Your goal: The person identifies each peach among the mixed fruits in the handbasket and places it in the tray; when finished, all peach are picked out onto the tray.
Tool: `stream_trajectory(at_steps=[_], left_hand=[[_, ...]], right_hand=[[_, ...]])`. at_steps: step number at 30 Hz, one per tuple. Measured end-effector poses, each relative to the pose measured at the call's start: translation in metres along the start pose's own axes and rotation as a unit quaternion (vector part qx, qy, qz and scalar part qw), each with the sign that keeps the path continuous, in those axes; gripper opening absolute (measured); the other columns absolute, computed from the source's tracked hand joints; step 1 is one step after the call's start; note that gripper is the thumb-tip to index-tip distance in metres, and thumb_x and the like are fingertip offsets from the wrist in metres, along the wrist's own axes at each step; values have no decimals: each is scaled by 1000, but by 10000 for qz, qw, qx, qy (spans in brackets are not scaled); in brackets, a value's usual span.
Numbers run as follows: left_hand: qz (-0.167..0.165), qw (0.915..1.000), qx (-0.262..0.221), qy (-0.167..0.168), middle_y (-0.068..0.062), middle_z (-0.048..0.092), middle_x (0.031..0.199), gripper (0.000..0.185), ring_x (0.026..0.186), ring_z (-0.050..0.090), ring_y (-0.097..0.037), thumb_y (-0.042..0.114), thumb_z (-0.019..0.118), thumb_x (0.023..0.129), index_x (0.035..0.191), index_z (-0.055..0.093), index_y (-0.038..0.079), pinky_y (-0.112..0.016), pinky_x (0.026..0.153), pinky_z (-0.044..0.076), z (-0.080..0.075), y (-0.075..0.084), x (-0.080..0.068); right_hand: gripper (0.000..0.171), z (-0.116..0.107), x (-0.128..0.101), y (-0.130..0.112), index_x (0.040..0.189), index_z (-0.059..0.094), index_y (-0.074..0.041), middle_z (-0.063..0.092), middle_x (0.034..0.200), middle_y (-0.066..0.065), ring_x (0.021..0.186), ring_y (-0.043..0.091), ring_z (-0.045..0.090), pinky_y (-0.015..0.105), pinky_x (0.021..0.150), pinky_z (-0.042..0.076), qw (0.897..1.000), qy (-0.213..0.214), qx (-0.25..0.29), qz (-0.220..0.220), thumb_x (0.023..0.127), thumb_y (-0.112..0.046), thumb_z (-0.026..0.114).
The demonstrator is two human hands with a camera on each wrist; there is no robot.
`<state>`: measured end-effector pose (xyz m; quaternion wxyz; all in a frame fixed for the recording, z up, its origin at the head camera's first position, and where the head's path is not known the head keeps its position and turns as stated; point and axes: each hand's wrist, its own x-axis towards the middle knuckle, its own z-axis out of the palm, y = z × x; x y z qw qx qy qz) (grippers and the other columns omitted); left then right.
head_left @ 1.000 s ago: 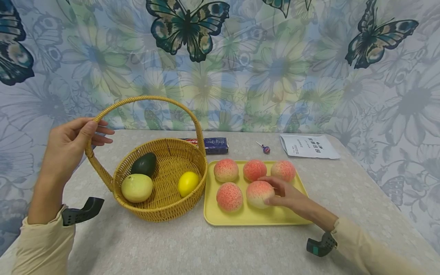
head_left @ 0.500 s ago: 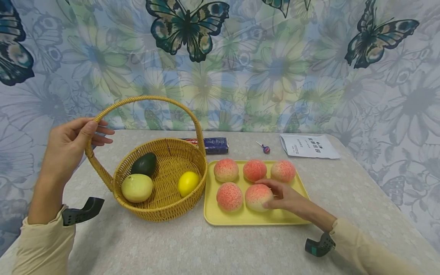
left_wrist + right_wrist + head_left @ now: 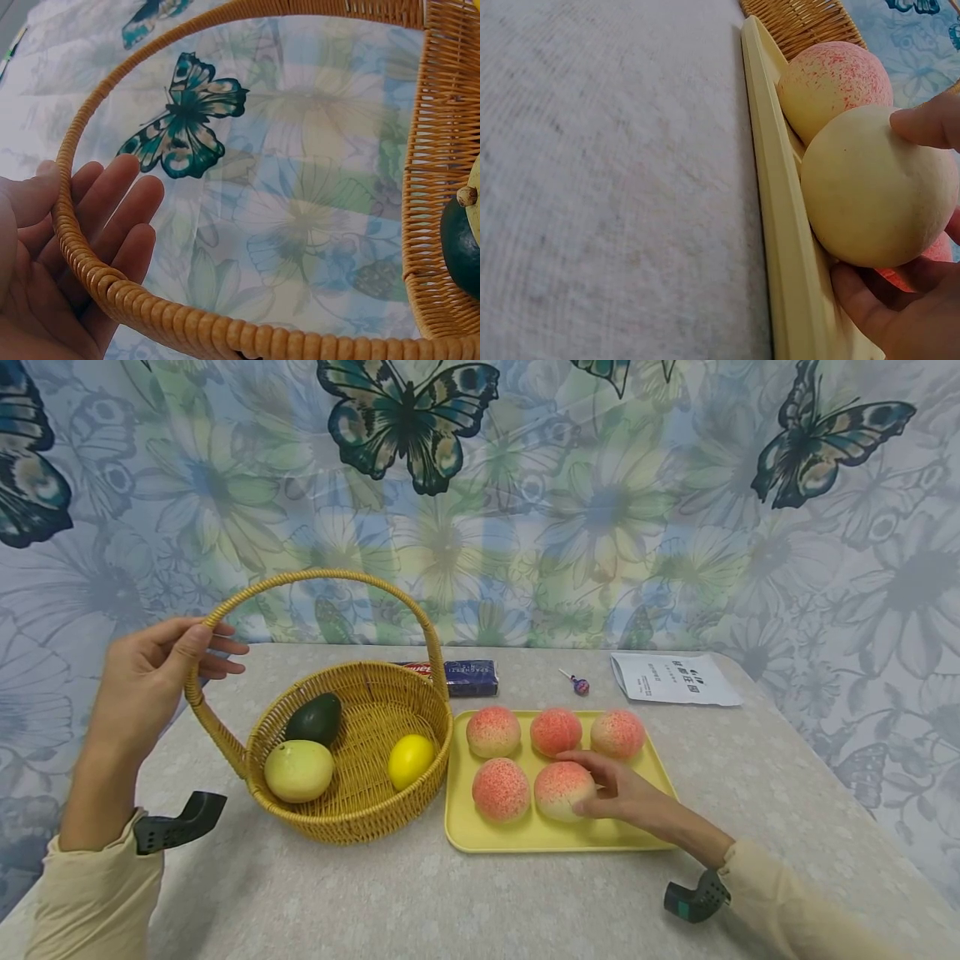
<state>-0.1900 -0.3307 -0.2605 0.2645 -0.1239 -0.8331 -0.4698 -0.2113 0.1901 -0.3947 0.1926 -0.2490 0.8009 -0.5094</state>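
Observation:
A yellow wicker basket with a tall arched handle stands at left in the head view. My left hand holds the handle between thumb and fingers, its fingers fairly straight. Inside lie a dark green avocado, a pale yellow-green round fruit and a yellow lemon. To the right, a yellow tray bears several pink-speckled peaches. My right hand grips the front peach from its right side, thumb and fingers on opposite sides. Left of it sits another peach; more stand in the back row.
Behind the basket lies a blue spaghetti packet, partly hidden by the basket. A lollipop and a white printed pouch lie farther back on the grey table. A butterfly-print cloth hangs behind.
My right hand has shifted the front peach slightly left and down, closer to its left neighbour; over the last half second it has barely moved. The left hand and basket have stayed put.

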Motion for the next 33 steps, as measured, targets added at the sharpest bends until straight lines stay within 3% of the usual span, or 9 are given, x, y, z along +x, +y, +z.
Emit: stream_trajectory(at_steps=[11,19,29,33], left_hand=[[-10,10000,6,-9,10,70,93,31,75,69,-3,21,49,101,119,64,2,-21,52,44,0,1,0],[2,10000,-28,-52,8,70,94,31,76,69,-3,21,49,101,119,64,2,-22,51,44,0,0,0],[18,10000,9,-68,8,70,95,31,76,69,-4,20,49,101,119,64,1,-18,57,48,-3,-1,-1],[30,10000,59,-45,9,70,95,30,78,69,-3,20,49,101,118,64,1,-15,61,49,-3,1,-1]], right_hand=[[65,0,-2,1,144,41,-12,46,143,6,130,33,41,45,100,39,9998,51,-204,-67,87,-21,71],[65,-1,-4,1,143,42,-13,47,142,4,131,32,41,42,100,40,9997,99,-215,-104,86,-22,72],[67,-3,-6,0,146,39,-19,41,147,1,137,33,35,50,105,33,9997,64,-139,185,87,-25,71],[63,-4,-7,-2,146,39,-19,41,147,2,133,33,41,50,104,35,9995,119,-286,107,90,-26,67]])
